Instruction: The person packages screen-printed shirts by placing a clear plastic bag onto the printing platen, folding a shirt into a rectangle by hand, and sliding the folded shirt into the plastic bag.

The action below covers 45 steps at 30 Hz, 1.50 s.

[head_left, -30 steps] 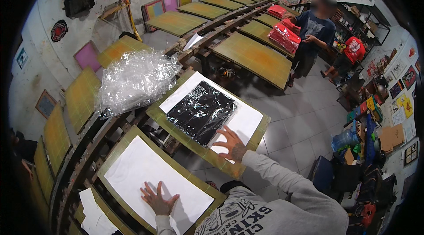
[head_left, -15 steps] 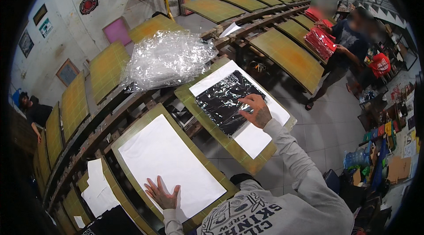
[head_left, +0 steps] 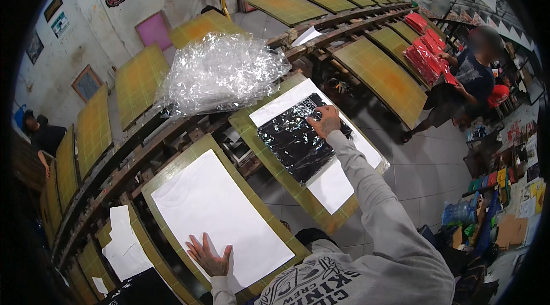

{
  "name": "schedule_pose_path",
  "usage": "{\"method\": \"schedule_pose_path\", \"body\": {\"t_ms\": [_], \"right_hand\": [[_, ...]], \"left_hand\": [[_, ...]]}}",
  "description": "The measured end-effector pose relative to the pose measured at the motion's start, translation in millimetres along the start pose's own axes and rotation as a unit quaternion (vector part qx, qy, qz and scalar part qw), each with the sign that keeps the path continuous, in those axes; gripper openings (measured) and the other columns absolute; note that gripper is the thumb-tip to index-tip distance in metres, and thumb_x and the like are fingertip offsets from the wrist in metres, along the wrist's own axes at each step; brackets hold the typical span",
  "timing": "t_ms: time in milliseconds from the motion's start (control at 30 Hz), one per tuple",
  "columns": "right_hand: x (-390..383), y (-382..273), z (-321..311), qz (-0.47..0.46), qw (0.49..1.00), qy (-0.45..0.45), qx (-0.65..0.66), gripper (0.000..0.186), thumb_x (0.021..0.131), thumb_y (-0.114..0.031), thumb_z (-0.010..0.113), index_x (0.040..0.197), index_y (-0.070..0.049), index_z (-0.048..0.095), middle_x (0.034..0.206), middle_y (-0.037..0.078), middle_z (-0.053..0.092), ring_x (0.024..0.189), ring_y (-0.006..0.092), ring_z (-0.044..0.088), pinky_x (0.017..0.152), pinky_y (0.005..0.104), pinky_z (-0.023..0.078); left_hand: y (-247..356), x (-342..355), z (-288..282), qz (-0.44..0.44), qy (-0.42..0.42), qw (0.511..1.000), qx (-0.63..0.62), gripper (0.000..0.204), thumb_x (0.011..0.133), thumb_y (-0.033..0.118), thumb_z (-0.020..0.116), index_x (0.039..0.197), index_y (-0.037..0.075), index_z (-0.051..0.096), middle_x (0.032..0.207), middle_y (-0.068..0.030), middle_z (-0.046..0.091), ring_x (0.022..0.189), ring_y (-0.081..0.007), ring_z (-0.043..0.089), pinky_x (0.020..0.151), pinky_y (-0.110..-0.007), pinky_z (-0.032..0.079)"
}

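My left hand (head_left: 210,254) lies with its fingers spread on a large white sheet (head_left: 217,207), which covers most of a greenish board (head_left: 150,193). Farther right, a folded black garment in a clear plastic bag (head_left: 298,147) rests on another white sheet (head_left: 335,190) over a second board (head_left: 243,124). Over the bag's upper right part, my right hand (head_left: 326,121) is bent, thumb and fingers drawn together at the plastic. Exactly what the fingertips pinch is hard to make out. A heap of clear plastic bags (head_left: 223,75) sits beyond both boards.
Greenish boards (head_left: 381,78) line a long curved wooden rack. White paper pieces (head_left: 123,242) and a black item (head_left: 140,290) lie at the lower left. A person (head_left: 478,67) handles red bagged garments (head_left: 427,55) at right; another person (head_left: 46,136) is at far left.
My right hand has shifted toward the far edge of the bagged garment, its fingers drawing closer together. My left hand stays put. The person at right has bent over the red bags.
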State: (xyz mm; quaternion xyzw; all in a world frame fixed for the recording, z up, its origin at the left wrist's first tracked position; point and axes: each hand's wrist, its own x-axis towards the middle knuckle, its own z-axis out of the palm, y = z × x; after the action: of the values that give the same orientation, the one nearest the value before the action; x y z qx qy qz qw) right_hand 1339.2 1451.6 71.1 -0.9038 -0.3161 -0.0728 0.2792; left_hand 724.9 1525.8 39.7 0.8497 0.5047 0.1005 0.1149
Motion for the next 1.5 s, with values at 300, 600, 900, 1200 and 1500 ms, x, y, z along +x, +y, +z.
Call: {"method": "schedule_pose_path", "body": {"t_ms": [300,600,900,1200,1500], "right_hand": [[34.9,2.0,37.7,0.013,0.994,-0.003,-0.109,0.061,0.072,-0.048,0.089,0.118,-0.012,0.074,0.136,0.017,0.053,0.134,0.0358,0.045,0.115,0.0451,0.041],[-27.3,30.3,-3.5,0.087,0.98,-0.118,-0.135,0.052,0.073,-0.051,0.085,0.113,-0.019,0.078,0.146,0.021,0.052,0.148,0.0454,0.034,0.122,0.0584,0.028],[-49.4,-6.4,-30.0,0.114,0.951,-0.236,-0.163,0.075,0.071,-0.051,0.088,0.13,-0.011,0.064,0.133,0.013,0.053,0.128,0.0338,0.051,0.105,0.0526,0.047],[-62.3,5.2,-25.4,0.132,0.95,-0.255,-0.124,0.077,0.072,-0.047,0.088,0.135,-0.013,0.061,0.138,0.011,0.051,0.135,0.0326,0.047,0.11,0.053,0.042],[-65.1,2.6,-21.3,0.119,0.949,-0.25,-0.148,0.076,0.075,-0.048,0.086,0.137,-0.012,0.06,0.139,0.011,0.051,0.134,0.0338,0.048,0.11,0.0533,0.042]], "left_hand": [[-2.8,2.2,0.6,0.003,-0.006,1.0,0.015,0.1,0.079,0.077,0.071,0.154,0.015,0.047,0.169,-0.0232,0.023,0.157,-0.05,0.011,0.125,-0.065,0.008],[-5.7,8.0,13.7,0.037,0.014,0.999,0.001,0.099,0.08,0.076,0.07,0.151,0.01,0.05,0.168,-0.025,0.024,0.156,-0.05,0.014,0.125,-0.063,0.011],[5.6,4.8,4.5,-0.007,-0.001,1.0,0.002,0.097,0.078,0.061,0.079,0.155,0.013,0.046,0.17,-0.0208,0.024,0.157,-0.0458,0.016,0.127,-0.061,0.01],[7.2,-0.4,3.2,-0.013,-0.003,1.0,0.006,0.094,0.08,0.061,0.078,0.156,0.013,0.046,0.171,-0.0193,0.023,0.157,-0.0465,0.016,0.127,-0.062,0.011],[-3.1,-0.4,10.8,-0.001,0.012,1.0,0.019,0.094,0.082,0.068,0.074,0.155,0.015,0.048,0.17,-0.0195,0.024,0.157,-0.047,0.017,0.126,-0.063,0.014]]}}
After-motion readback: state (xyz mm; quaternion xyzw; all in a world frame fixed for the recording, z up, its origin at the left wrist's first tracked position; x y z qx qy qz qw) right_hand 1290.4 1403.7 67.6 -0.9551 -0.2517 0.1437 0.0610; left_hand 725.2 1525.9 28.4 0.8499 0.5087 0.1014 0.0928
